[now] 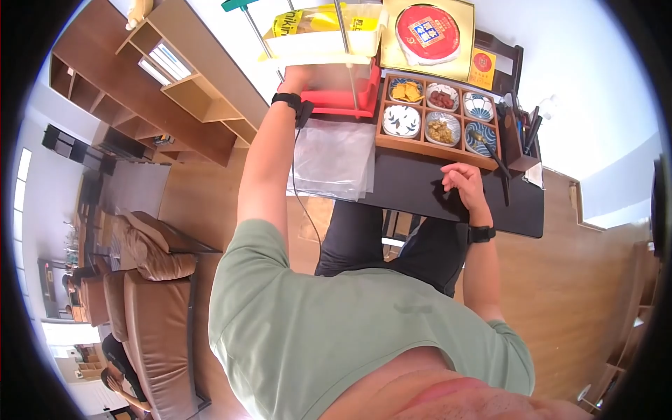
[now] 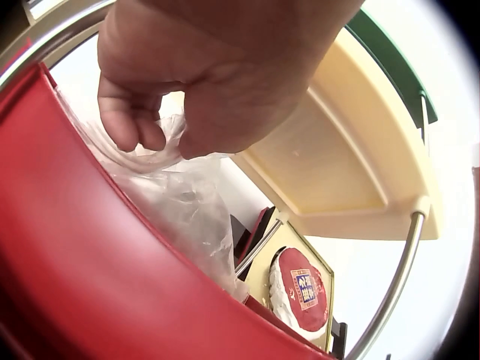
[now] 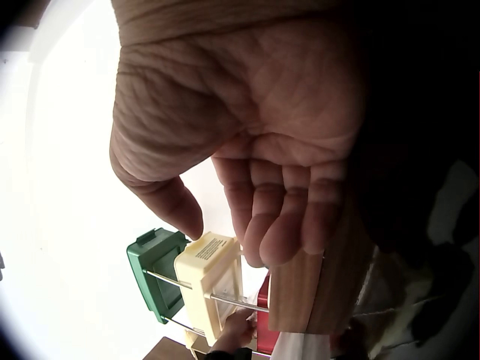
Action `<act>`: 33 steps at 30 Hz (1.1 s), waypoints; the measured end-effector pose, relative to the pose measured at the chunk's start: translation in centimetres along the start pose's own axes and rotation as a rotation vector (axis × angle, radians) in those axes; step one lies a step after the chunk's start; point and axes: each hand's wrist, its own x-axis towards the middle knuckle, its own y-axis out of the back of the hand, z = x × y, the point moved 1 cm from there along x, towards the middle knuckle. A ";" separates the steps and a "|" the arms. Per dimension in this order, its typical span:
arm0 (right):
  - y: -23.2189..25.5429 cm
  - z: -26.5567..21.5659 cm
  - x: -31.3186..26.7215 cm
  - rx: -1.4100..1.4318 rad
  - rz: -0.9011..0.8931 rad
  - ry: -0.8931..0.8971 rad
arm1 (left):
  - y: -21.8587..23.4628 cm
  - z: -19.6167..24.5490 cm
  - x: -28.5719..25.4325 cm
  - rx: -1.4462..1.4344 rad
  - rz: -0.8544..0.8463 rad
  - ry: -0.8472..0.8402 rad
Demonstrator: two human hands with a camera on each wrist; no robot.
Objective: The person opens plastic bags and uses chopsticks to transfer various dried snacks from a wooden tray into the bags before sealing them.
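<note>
My left hand (image 1: 297, 80) reaches into the red bin (image 1: 336, 103) of a tiered rack. In the left wrist view, the curled fingers and thumb of that hand (image 2: 202, 75) pinch a crumpled clear plastic bag (image 2: 191, 206) behind the red bin wall (image 2: 112, 232). My right hand (image 1: 463, 185) hangs over the black table (image 1: 413, 183), just in front of a wooden divided tray (image 1: 434, 153). Its fingers are loosely bent in the right wrist view, and the palm (image 3: 247, 97) holds nothing. Flat clear plastic bags (image 1: 332, 161) lie on the table below the red bin.
Small patterned dishes (image 1: 401, 120) fill the tray, some with food. Above the red bin sits a cream bin (image 1: 322, 49) with a yellow package (image 1: 325, 19). A boxed red round cake (image 1: 427, 33) stands behind the tray, a pen holder (image 1: 521, 136) to its right.
</note>
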 end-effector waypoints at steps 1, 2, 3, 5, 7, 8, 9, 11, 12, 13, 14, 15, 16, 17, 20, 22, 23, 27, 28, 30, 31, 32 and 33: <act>0.0 -0.1 0.0 -0.008 -0.003 0.004 | 0.5 0.3 -0.1 -0.016 0.031 0.004; -0.1 -0.1 0.1 -0.017 -0.007 0.008 | 0.9 0.6 -0.1 -0.012 0.031 0.006; -0.2 -0.2 0.1 -0.015 -0.011 0.007 | 1.2 1.1 -0.1 0.065 -0.017 -0.001; -0.2 -0.3 0.0 -0.024 -0.006 0.001 | 1.4 1.3 -0.4 0.142 -0.064 -0.010; -0.2 -0.2 0.1 -0.024 -0.003 0.003 | 0.8 1.1 -0.9 0.148 0.014 -0.062; -0.1 -0.1 0.0 -0.025 0.002 0.003 | -0.4 -0.1 -1.4 0.146 0.015 -0.065; 0.0 -0.1 0.0 -0.026 0.004 0.005 | -2.2 -1.9 -1.8 0.282 -0.021 -0.083; 0.0 0.0 0.1 -0.025 0.005 0.001 | -2.8 -2.3 -1.9 0.418 -0.055 -0.098; 0.0 0.0 0.1 -0.028 0.004 0.002 | -2.5 -1.7 -2.1 0.378 -0.043 -0.094; 0.0 0.0 0.1 -0.026 0.001 0.001 | -2.2 -1.1 -2.1 0.337 -0.031 -0.091; 0.0 0.0 0.1 -0.024 0.000 0.001 | -2.0 -0.2 -2.0 0.336 -0.029 -0.092; 0.0 -0.1 0.1 -0.026 0.000 0.002 | -1.6 0.8 -1.8 0.304 -0.052 -0.064; -0.1 -0.1 0.0 -0.022 0.002 0.002 | -1.3 1.9 -1.7 0.272 -0.076 -0.036; -0.1 -0.2 0.0 -0.017 0.005 0.002 | 0.1 4.4 -1.4 0.270 -0.075 -0.037; -0.2 -0.2 0.0 -0.023 0.000 0.003 | 2.7 9.6 -0.5 0.255 -0.120 -0.146; -0.2 -0.3 0.0 -0.027 0.005 0.007 | 0.5 9.0 -0.5 0.263 -0.077 -0.263; -0.3 -0.3 0.0 -0.032 0.004 0.009 | 0.3 9.1 -0.5 0.254 -0.080 -0.274; -0.1 -0.2 -0.1 -0.033 0.017 0.020 | -0.4 9.3 -0.5 0.124 -0.147 -0.264; -0.1 -0.2 -0.1 -0.045 0.012 0.025 | -0.5 9.4 -0.5 0.089 -0.166 -0.262; -0.3 -0.5 -0.2 -0.063 0.011 0.023 | -0.8 9.6 -0.5 0.028 -0.197 -0.258; -0.2 -0.5 -0.3 -0.061 0.022 0.027 | -1.0 9.6 -0.5 0.004 -0.210 -0.253; -0.2 -0.5 -0.4 -0.071 0.024 0.017 | -1.1 9.7 -0.5 -0.017 -0.222 -0.244; -0.3 -0.5 -0.2 -0.082 0.022 0.010 | -1.1 9.8 -0.6 -0.034 -0.230 -0.234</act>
